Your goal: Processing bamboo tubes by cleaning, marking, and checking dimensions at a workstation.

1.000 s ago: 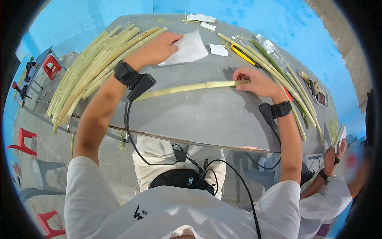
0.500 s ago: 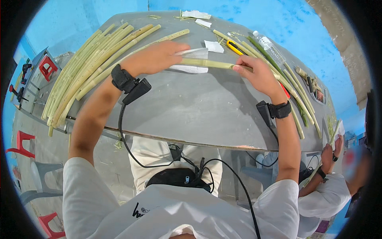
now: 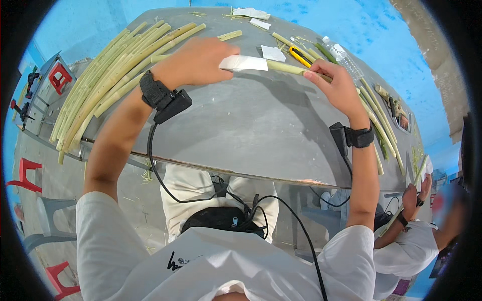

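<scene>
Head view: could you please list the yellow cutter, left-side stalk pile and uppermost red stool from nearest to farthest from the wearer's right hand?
1. Yellow cutter: just beyond the right hand.
2. Stalk pile: table's left side.
3. Red stool: far left, off the table.

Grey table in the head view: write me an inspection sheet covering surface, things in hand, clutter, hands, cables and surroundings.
Surface: grey table, a few pale specks on top.
Things in hand: pale green stalk, partly covered by white paper; full wrap cannot be told.
Clutter: row of stalks at left; paper scrap, yellow cutter and clear bottle beyond the right hand.
Hands: left hand grips the paper; right hand pinches the stalk.
Cables: black cable hangs from the left wrist.
Surroundings: red stool, left; co-worker, right.
</scene>
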